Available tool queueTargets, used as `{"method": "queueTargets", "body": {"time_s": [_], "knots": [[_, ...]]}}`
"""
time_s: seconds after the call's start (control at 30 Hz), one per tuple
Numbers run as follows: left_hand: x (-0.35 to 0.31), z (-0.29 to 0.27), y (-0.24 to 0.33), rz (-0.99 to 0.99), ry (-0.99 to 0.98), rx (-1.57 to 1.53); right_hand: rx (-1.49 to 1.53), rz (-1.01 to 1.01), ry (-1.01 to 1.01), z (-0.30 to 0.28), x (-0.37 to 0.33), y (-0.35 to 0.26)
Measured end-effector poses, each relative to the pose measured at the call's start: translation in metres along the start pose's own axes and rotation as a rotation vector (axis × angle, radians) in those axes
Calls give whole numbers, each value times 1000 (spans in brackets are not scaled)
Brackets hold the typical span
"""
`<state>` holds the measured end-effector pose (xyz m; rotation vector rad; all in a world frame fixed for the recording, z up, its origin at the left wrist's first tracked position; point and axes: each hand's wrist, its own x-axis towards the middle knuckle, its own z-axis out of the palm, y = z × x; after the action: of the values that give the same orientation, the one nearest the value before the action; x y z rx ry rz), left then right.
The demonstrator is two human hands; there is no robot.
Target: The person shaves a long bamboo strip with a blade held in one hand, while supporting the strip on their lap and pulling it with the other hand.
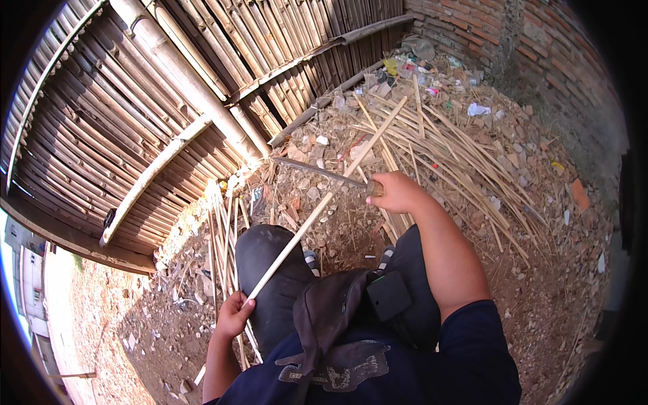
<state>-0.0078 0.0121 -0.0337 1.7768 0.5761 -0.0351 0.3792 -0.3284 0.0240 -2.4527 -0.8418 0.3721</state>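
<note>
My left hand (234,314) is closed around the lower end of a long pale bamboo strip (295,241), which slants up and to the right across my left knee. My right hand (396,193) grips the handle of a long-bladed knife (316,169). The blade points left and crosses the strip near its middle; whether it touches the strip I cannot tell. Beside my left leg lies a bundle of thin bamboo strips (217,233). A larger pile of split strips (449,158) is spread over the ground ahead and to the right.
A bamboo-slat wall (196,74) rises at the far left, with a brick wall (560,54) at the far right. Rubble and litter (432,81) cover the ground between them. A black pouch or phone (389,295) rests on my lap beside a dark cloth (327,314).
</note>
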Motion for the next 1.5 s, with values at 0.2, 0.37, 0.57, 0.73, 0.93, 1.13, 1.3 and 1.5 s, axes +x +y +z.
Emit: {"method": "queueTargets", "body": {"time_s": [0.2, 0.37, 0.57, 0.73, 0.93, 1.13, 1.3, 1.5], "knots": [[1, -1, 2, -15, -12, -20, 13, -7, -36, -3, 0, 1], [4, -6, -5, -3, -35, 0, 23, -33, -1, 0, 1, 4], [2, -3, 4, -54, -40, -66, 47, -44, 20, 0, 0, 4], [2, -4, 6, -61, -46, -77, 58, -54, 28, 1, 0, 4], [0, -2, 10, -59, -32, -35, 31, -61, 37, -3, -3, 0], [4, -2, 1, -19, -25, -18, 33, -31, -18, -7, 8, 24], [-1, -4, -3, 16, 9, 56, -140, -18, -70, -11, -7, -24], [2, -2, 0, -36, -21, -17, 5, -58, 36, 2, 8, 18]]}}
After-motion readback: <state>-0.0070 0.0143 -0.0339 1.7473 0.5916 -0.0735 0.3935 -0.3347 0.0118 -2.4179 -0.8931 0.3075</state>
